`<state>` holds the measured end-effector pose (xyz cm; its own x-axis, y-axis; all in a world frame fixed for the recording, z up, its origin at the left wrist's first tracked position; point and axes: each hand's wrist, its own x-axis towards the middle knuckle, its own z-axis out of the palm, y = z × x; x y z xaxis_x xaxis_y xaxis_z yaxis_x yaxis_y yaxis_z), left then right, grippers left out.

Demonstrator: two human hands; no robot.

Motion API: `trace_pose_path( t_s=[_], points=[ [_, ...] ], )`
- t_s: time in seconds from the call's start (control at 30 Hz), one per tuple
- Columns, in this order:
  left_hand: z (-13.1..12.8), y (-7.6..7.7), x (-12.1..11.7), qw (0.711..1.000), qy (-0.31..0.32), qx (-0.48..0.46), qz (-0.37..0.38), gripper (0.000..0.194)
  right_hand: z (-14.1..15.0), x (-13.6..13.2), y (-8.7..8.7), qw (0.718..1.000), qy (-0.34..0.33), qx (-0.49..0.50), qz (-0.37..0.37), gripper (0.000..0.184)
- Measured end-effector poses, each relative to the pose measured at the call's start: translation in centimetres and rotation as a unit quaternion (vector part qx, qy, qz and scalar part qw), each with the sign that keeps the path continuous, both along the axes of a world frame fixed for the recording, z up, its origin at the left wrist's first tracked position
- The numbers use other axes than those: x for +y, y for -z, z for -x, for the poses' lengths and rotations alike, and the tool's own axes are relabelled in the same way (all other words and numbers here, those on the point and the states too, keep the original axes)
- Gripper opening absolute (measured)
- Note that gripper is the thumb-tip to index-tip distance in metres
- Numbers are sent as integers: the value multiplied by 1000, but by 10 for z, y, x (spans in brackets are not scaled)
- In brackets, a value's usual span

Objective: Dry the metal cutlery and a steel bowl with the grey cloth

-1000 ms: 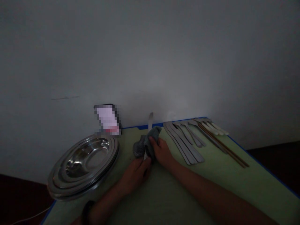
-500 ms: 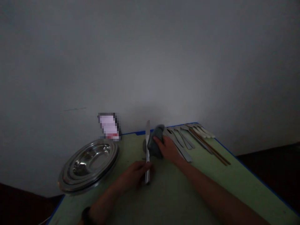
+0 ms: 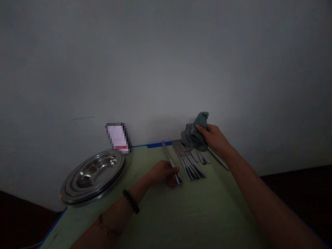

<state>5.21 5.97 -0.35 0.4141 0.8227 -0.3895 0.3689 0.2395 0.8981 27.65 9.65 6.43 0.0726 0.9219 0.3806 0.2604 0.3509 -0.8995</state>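
My left hand (image 3: 164, 173) is closed on the handle of a table knife (image 3: 169, 159), its blade pointing toward the wall. The knife is at the tabletop, just left of a row of several similar knives (image 3: 190, 166). In my right hand (image 3: 216, 136) is a bunched grey-green cloth (image 3: 197, 133), lifted above the cutlery. The cloth and my right forearm cover much of what lies at the back right. Partly showing below the cloth are spoons (image 3: 203, 159) and, beside my wrist, a long utensil (image 3: 220, 160).
Stacked shiny metal plates or bowls (image 3: 94, 176) stand on the left of the green table (image 3: 166, 221). Behind them a phone with a blurred screen (image 3: 118, 136) leans near the grey wall (image 3: 166, 69). Blue tape (image 3: 158, 145) edges the table.
My left hand has brought the knife rightward and down beside the other knives. My right hand has moved the cloth away from the knife, up and to the right.
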Motion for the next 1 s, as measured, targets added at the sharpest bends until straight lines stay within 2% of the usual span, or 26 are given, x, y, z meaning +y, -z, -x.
trace_pose_path(
  t_s=[0.33, 0.5, 0.8, 0.9, 1.0],
  points=[
    [-14, -2, 28, 994, 71, 80, -36, 34, -11, 7, -7, 1000, 14, 0, -4, 43],
    [-17, -5, 30, 985, 92, 138, -58, 36, -13, 5, -11, 1000, 1, 20, 6, 41],
    [-19, -8, 33, 963, 112, 216, -113, 45, -12, 2, -12, 1000, -19, -1, 13, 40],
    [-20, -8, 30, 952, 96, 247, -150, 43, -12, 2, -12, 1000, -18, -10, 16, 39],
    [-15, -6, 25, 923, 13, 296, -246, 41, -12, 3, -12, 1000, -20, -1, 14, 37]
  ],
)
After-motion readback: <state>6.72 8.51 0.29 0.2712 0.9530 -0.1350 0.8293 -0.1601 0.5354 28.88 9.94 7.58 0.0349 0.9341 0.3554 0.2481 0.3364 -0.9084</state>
